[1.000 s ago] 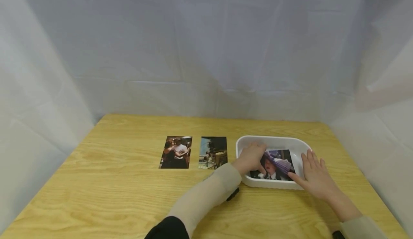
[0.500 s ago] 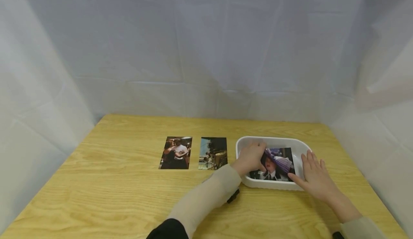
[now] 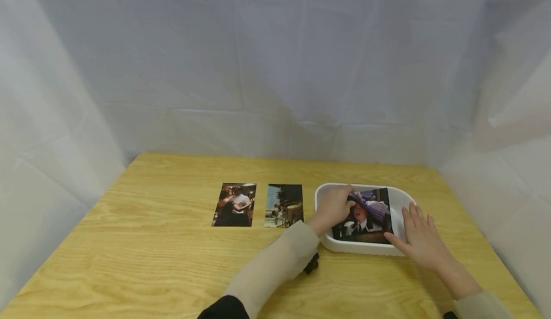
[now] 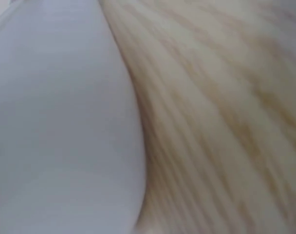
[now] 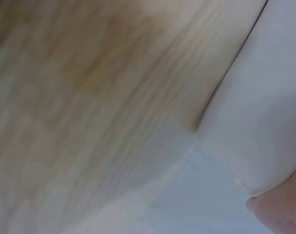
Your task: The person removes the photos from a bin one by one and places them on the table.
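A white tray [image 3: 325, 192] stands on the wooden table at the right. My left hand [image 3: 333, 206] pinches the left edge of a photo [image 3: 366, 216] of a person in a purple hat and tilts it up out of the tray. Flat on the tray's right front rim rests my right hand [image 3: 419, 235], fingers straight. In the left wrist view only the blurred tray wall [image 4: 60, 122] and table show. The right wrist view shows the tray wall [image 5: 265, 107] and a bit of my right hand's skin [image 5: 282, 212] at the corner.
Two more photos lie flat on the table [image 3: 172, 261] left of the tray: a dark one with two people [image 3: 234, 203] and one with blue sky [image 3: 284, 204]. White cloth walls [image 3: 275, 70] close in the table at the back and both sides.
My left hand has lifted the hat photo from lying flat in the tray to standing tilted, its top edge now above the rim. The right hand has stayed put.
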`<move>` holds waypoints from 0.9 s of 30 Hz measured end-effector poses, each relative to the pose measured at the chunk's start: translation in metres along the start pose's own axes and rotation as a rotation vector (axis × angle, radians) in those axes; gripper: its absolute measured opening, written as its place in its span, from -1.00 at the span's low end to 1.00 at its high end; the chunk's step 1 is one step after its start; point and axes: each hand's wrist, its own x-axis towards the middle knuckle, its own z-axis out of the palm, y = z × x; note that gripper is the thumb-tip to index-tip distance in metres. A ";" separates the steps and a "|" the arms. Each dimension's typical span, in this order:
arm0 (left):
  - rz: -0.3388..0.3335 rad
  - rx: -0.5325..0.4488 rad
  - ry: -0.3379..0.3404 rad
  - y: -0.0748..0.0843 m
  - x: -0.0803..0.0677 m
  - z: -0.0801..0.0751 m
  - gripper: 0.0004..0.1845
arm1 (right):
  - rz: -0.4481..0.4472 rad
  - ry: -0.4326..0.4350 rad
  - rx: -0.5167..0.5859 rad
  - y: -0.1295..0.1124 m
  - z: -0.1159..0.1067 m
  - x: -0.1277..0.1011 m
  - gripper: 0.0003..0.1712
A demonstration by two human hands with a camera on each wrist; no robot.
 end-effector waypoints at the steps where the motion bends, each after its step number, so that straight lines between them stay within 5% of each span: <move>1: -0.009 -0.020 0.021 0.000 0.000 -0.001 -0.74 | -0.001 -0.001 0.005 -0.001 0.000 0.000 -0.02; 12: -0.128 -0.319 0.224 -0.008 -0.004 -0.023 -0.79 | 0.007 -0.018 0.011 -0.004 -0.003 -0.001 -0.02; 17: -0.148 -0.518 0.220 -0.018 -0.013 -0.041 -0.74 | 0.006 -0.016 0.010 -0.003 -0.003 0.000 -0.03; 27: -0.378 -0.980 0.158 -0.058 -0.054 -0.086 -0.64 | 0.004 -0.032 0.009 -0.005 -0.002 0.004 -0.02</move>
